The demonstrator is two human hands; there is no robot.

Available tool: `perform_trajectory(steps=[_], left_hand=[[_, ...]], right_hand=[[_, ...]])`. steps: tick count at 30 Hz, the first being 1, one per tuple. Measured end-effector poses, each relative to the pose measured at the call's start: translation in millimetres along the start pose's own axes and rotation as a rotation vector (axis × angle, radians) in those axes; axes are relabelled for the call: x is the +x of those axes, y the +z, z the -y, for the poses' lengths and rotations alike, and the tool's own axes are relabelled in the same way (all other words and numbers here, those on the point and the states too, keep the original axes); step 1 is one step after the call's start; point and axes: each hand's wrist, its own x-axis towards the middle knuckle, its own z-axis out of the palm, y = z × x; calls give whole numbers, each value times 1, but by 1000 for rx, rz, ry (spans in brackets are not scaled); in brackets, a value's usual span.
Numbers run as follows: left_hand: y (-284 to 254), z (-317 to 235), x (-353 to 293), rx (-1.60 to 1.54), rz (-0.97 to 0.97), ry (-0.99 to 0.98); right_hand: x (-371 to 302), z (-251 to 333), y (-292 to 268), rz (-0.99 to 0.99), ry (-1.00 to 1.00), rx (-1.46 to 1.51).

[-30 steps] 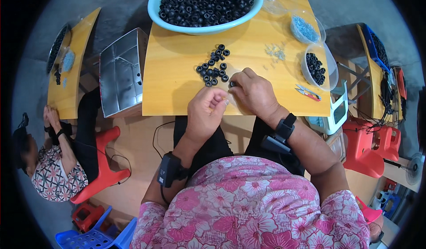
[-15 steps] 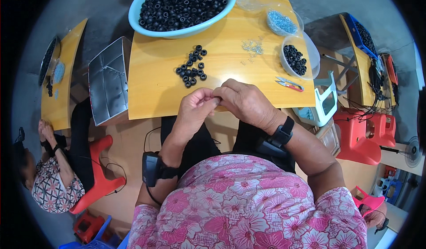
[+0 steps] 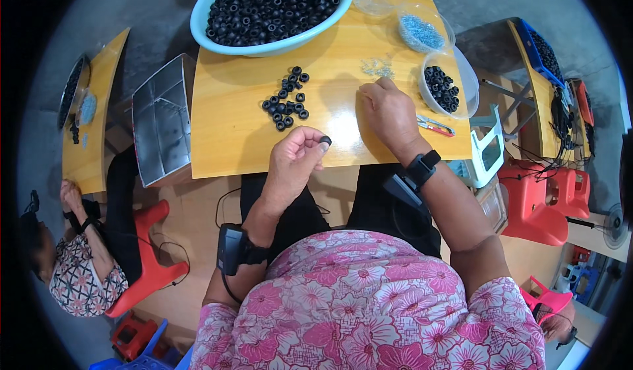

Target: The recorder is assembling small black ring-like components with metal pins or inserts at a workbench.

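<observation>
Between the thumb and forefinger of my left hand [image 3: 292, 161] is a small black ring-shaped part [image 3: 325, 140], held over the table's near edge. My right hand [image 3: 391, 113] is lowered to the yellow table [image 3: 231, 139], its fingers curled together just below a scatter of tiny clear pieces [image 3: 377, 67]. Whether anything is pinched there is hidden. A loose group of black ring-shaped parts [image 3: 288, 109] lies ahead of my left hand. To the right of my right hand are red-handled thread snips [image 3: 436, 126] and a clear bowl of black parts [image 3: 440, 88].
A pale blue basin [image 3: 200, 35] heaped with black parts stands at the back. Clear tubs sit at the back right, one with bluish pieces [image 3: 422, 33]. A box [image 3: 163, 123] stands beside the table's left edge. Another person [image 3: 89, 258] sits at a table on the left.
My hands were together over the table's near edge. My right hand has parted and moved forward and right toward the tiny pieces; my left stays near, the black part now showing.
</observation>
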Motion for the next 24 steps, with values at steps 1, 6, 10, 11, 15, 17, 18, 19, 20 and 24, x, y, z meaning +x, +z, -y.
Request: perform_trajectory(steps=[1, 6, 10, 11, 15, 17, 18, 19, 20, 24], left_hand=[[0, 0, -1, -20, 3, 7], [-1, 2, -1, -30, -2, -1], [-2, 1, 0, -4, 3, 7], [-3, 1, 0, -4, -3, 5], [-6, 4, 1, -58, -3, -16], [-6, 5, 0, -74, 1, -13], [-6, 5, 0, -76, 1, -10], [-6, 6, 0, -79, 2, -6], [-7, 6, 0, -79, 2, -4], [-8, 8, -1, -109, 29, 0]], right_hand=[[0, 0, 2, 52, 15, -80], [1, -2, 8, 78, -33, -129], [-4, -7, 10, 134, -174, -149], [-4, -1, 6, 137, -178, -145], [-10, 17, -9, 142, -114, 166], [-15, 21, -9, 170, 6, 423], [-19, 24, -9, 256, 163, 703], [-23, 27, -9, 341, 324, 981], [-24, 31, -10, 340, 323, 981], [-25, 39, -6, 392, 343, 1159]])
